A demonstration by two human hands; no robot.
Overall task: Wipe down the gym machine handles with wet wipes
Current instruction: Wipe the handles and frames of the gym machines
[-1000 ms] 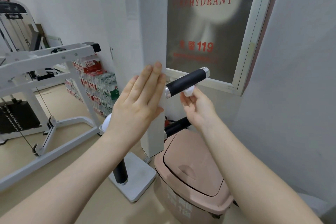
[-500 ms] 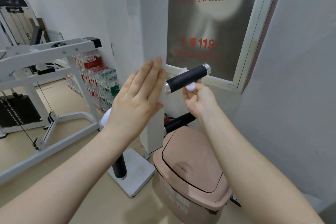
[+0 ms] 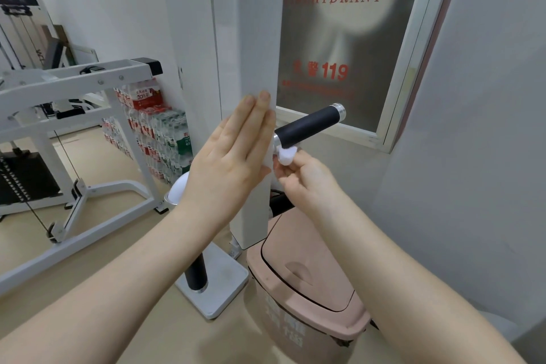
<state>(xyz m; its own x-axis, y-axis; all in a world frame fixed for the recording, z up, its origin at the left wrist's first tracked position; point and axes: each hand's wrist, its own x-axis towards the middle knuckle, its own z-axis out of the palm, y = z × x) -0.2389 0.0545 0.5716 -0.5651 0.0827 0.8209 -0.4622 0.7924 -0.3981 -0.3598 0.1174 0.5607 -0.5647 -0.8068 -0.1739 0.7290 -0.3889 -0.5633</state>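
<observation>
White walls and a beige floor frame the scene, with a fire-hydrant cabinet door [image 3: 348, 38] behind the machine's white upright post [image 3: 251, 68]. From the right hand [image 3: 307, 174] outward: its fingers are curled and pinch a bunched white wet wipe [image 3: 287, 155], pressed up against the underside of the black handle [image 3: 307, 127] at its inner end, just beside the chrome collar where the handle meets the post. The handle's long axis runs from that collar up and to the right, away from the hand, ending in a chrome cap; most of the black grip lies beyond the wipe, so the stroke probably has to travel outward along that line. The left hand [image 3: 227, 162] is flat, fingers straight and together, pressing against the post and holding nothing; it is nearer the collar but is not the wiping hand. A second black handle [image 3: 196, 275] stands lower down, and a pink bin [image 3: 307, 298] sits below the right forearm.
</observation>
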